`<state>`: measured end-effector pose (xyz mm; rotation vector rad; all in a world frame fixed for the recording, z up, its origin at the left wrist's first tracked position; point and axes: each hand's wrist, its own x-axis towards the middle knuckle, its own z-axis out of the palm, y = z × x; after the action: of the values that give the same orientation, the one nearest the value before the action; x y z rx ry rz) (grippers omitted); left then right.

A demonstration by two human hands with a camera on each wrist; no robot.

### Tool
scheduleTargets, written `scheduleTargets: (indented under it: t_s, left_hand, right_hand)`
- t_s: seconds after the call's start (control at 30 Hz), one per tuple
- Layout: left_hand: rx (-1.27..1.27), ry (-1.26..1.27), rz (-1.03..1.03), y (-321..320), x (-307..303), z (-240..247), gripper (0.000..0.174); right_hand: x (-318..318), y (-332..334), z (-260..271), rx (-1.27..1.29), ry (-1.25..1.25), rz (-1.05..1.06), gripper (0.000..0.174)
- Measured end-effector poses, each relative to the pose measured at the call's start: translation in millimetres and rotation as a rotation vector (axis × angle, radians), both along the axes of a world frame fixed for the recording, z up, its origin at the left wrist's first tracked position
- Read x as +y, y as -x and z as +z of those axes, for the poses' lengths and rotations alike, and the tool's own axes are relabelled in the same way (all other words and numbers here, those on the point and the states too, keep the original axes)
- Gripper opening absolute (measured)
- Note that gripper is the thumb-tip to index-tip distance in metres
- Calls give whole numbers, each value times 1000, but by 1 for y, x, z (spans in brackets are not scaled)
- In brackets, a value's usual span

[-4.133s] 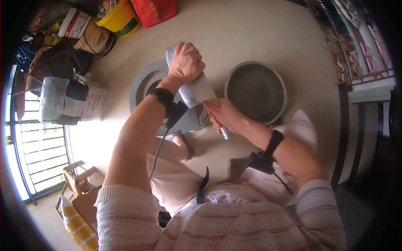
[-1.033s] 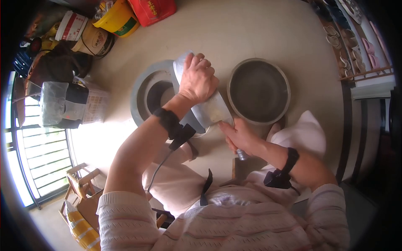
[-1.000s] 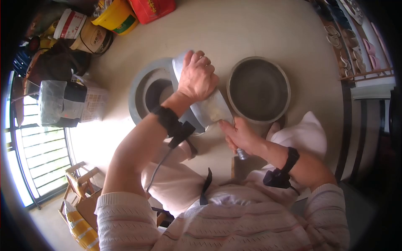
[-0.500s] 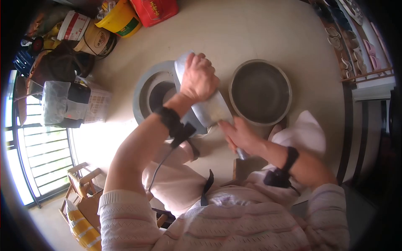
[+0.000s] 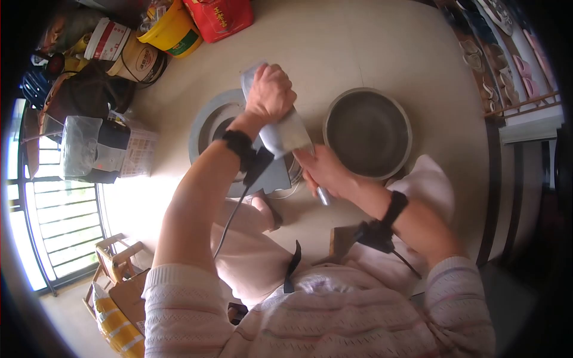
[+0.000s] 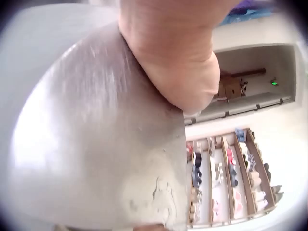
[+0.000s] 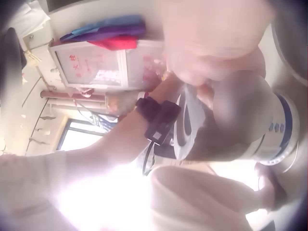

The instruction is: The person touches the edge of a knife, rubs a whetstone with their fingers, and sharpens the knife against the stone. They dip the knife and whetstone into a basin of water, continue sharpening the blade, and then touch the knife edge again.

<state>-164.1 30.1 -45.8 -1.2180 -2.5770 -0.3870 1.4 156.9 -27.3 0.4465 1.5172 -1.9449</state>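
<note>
A silvery metal scoop [image 5: 286,134] is tilted above a round grey appliance [image 5: 202,122] with a wide ring-shaped top. My left hand [image 5: 271,92] grips its upper part with curled fingers. At the lower end, my right hand [image 5: 328,170] is wrapped round the handle [image 5: 323,196], whose metal tip sticks out below. In the left wrist view the scoop's curved, shiny surface [image 6: 96,134] fills much of the picture, with part of the left hand [image 6: 173,53] against it. The right wrist view shows the right hand [image 7: 216,38] blurred and close, above the rounded handle end [image 7: 243,108].
A wide grey round pan [image 5: 367,134] stands on the floor right of the appliance. Buckets, including a yellow one [image 5: 173,33], and a red bag [image 5: 221,18] are at the upper left. A plastic crate [image 5: 140,152] stands left; a shoe rack [image 5: 513,77] is right.
Compared with half a second ago, both hands and the scoop have shifted up and to the left, covering more of the appliance's opening. The grips look the same.
</note>
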Motion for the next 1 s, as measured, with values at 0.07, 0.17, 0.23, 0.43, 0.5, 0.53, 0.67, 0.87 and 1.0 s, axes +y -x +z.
scheduleTargets:
  t_s: [0.07,0.17,0.23,0.43,0.5,0.53,0.67,0.87,1.0]
  left_hand:
    - [22,-53,-23,-33,3,-2,21]
    - [5,-61,-8,-47,7,-1,21]
    - [-34,-30,-17,-33,5,-1,21]
    - [-58,90,17,23,-7,3,17]
    - [-7,110,29,19,-6,3,17]
    - [-20,86,10,13,-5,4,17]
    - [41,-60,-23,-38,6,-2,22]
    - [-34,13,-10,-5,1,-2,24]
    - [-6,26,6,26,-4,-1,25]
  right_hand:
    - [9,-32,3,35,-53,70,30]
    - [14,-44,0,-28,-25,53,30]
    - [13,-30,4,-22,-47,75,31]
    - [-2,25,-1,-18,-8,14,32]
    - [-5,18,-2,-42,0,-2,32]
    - [-4,9,-2,-19,19,5,32]
    - [11,-38,4,-10,-46,44,31]
    - [9,-6,2,53,-55,85,31]
    - [-1,27,0,-19,-27,36,34]
